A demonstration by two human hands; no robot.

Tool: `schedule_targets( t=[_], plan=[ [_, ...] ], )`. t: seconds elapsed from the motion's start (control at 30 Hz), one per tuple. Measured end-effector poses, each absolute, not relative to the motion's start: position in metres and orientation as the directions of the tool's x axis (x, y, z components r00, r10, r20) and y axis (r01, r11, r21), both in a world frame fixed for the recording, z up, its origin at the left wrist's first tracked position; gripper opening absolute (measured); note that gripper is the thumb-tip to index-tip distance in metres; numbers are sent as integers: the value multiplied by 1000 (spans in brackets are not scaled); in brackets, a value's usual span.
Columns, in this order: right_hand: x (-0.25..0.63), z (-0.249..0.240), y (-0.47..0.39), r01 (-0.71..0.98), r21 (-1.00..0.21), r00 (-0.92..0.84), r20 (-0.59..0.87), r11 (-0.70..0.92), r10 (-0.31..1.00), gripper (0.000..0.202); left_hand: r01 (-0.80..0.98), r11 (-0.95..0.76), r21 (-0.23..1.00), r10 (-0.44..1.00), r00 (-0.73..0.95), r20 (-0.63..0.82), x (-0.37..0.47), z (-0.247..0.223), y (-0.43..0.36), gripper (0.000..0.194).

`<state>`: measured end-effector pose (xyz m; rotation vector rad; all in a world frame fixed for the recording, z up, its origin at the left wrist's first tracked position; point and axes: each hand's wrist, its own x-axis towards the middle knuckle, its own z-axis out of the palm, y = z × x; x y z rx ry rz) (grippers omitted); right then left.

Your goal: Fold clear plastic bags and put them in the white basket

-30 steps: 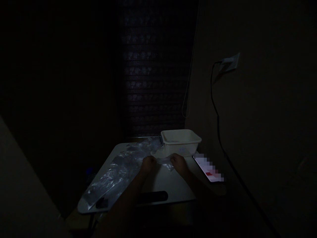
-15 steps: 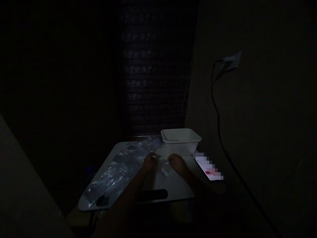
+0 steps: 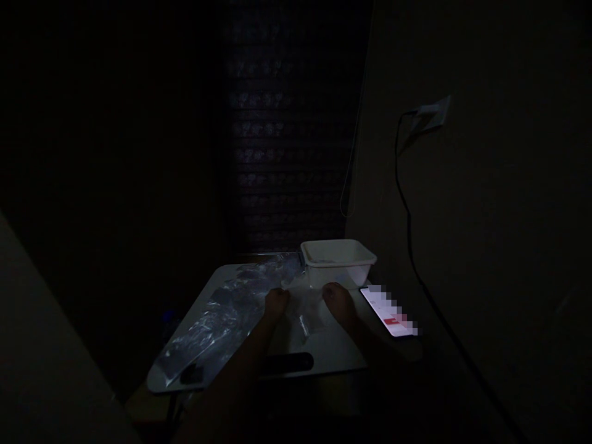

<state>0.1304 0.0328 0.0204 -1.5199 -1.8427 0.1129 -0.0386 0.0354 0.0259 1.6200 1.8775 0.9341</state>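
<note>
In the dim head view, a small clear plastic bag (image 3: 305, 317) stretches between my two hands above the white table. My left hand (image 3: 277, 302) is closed on the bag's left edge, and my right hand (image 3: 338, 302) is closed at its right edge. To the left of my left hand lies a long spread of clear plastic bags (image 3: 231, 302), overlapping and shiny. Just beyond my right hand stands a white plastic basin (image 3: 340, 274). Darkness hides the fine details of my fingers.
A lit phone (image 3: 386, 311) lies right of my right hand. The white table (image 3: 222, 272) has a dark slot (image 3: 289, 362) along its near edge. A black cable (image 3: 409, 240) runs down from a wall socket (image 3: 432, 115). A dark blind (image 3: 287, 154) hangs behind.
My hands have moved farther apart, the right one shifting right. The small bag between them now looks wider and more spread out. Phone, basin and laid-out bags have stayed put.
</note>
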Motion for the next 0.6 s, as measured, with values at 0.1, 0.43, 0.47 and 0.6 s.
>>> schedule_targets(
  t=[0.1,0.43,0.47,0.6],
  plan=[
    [136,19,34,815,-541,55,427,206,903,19,590,80,803,977,-205,53,-43,22,37,25],
    [155,20,41,279,-959,144,88,45,986,20,351,48,935,993,-121,-5,-49,11,42,18],
    [156,22,40,264,-964,115,50,18,992,21,334,44,942,994,-104,-9,-49,11,42,18],
    [160,24,35,334,-942,53,-18,-35,998,25,311,27,950,999,-34,-17,-47,10,39,4]
  ],
)
